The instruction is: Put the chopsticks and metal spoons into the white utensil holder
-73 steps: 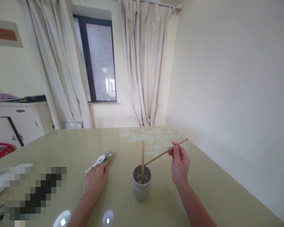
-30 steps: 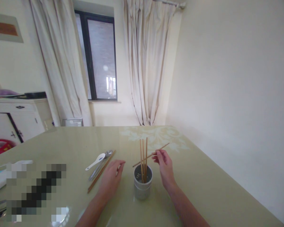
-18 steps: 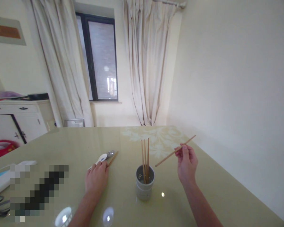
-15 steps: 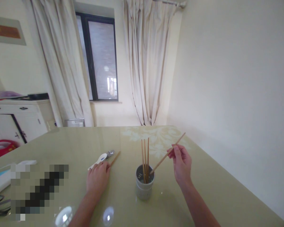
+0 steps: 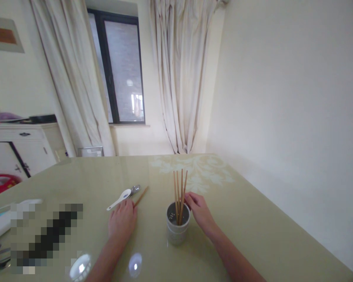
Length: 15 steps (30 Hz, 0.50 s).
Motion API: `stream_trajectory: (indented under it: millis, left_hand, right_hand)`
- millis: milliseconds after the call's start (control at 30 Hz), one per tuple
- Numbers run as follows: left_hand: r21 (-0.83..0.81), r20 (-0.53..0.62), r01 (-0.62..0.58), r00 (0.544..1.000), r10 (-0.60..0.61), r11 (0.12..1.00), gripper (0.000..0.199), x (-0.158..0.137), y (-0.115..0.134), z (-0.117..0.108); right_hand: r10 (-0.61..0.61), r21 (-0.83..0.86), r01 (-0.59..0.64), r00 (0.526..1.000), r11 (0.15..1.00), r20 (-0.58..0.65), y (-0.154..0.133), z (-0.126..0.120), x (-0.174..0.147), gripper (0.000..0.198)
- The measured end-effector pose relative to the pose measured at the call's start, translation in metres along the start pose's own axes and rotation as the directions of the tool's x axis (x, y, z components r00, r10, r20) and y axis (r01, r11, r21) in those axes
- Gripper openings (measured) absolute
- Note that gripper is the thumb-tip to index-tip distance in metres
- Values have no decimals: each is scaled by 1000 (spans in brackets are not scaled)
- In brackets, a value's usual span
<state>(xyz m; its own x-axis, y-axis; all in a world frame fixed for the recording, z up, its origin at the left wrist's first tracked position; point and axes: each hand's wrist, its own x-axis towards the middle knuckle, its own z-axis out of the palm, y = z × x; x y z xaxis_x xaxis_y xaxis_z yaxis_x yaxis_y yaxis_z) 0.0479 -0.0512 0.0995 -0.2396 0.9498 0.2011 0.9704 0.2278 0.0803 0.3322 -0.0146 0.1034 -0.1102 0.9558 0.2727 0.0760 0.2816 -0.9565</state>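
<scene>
Head view, only one. Grey cup point(image 5: 176, 234) stands upright on the table point(image 5: 253, 243), between the two hands. Four chopsticks point(image 5: 181, 182) stand in it, tilted slightly apart, tops well above the rim. Right hand point(image 5: 197, 205) is just beyond the rim on the right, fingers bent and drawn together at the rightmost chopstick point(image 5: 185, 184); fingertips partly hidden behind the sticks, so can't tell if it's pinched or just touched.

Left hand point(image 5: 122, 218) is palm down on the left, over the near end of a loose chopstick point(image 5: 141, 196); fingers bent, palm hidden, can't tell if it grips anything. White spoon point(image 5: 124, 194) lies just past its fingers, a metal spoon point(image 5: 135, 189) beside that, handle not visible.

Handling, my guess: chopsticks look wooden, so light, stiff, a bit slick, prone to roll; best pinched around the upper half. Cup looks rigid, smooth, maybe ceramic and breakable; steady it round the body below the rim. White spoon probably ceramic too, brittle, take by the handle. Metal one tough but slippery.
</scene>
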Motion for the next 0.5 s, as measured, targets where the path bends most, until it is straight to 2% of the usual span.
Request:
stream_trajectory:
  millis: [233,333,433,500]
  left_hand:
    - [-25,-6,45,999,-45,999,32,2,-7,7]
    - [-71,-43,7,999,-10,997,32,5,-8,13]
    - [-279,-103,-132,989,107,951,28,4,5,16]
    - [-474,-91,-196,981,174,859,27,-1,22,15]
  right_hand:
    - [60,26,-63,993,998,104,18,16,-3,46]
    - [63,32,-67,990,997,124,17,16,-4,38]
    - [68,50,-76,987,996,144,16,16,-3,35]
    - [67,65,-78,986,995,153,14,16,-2,36]
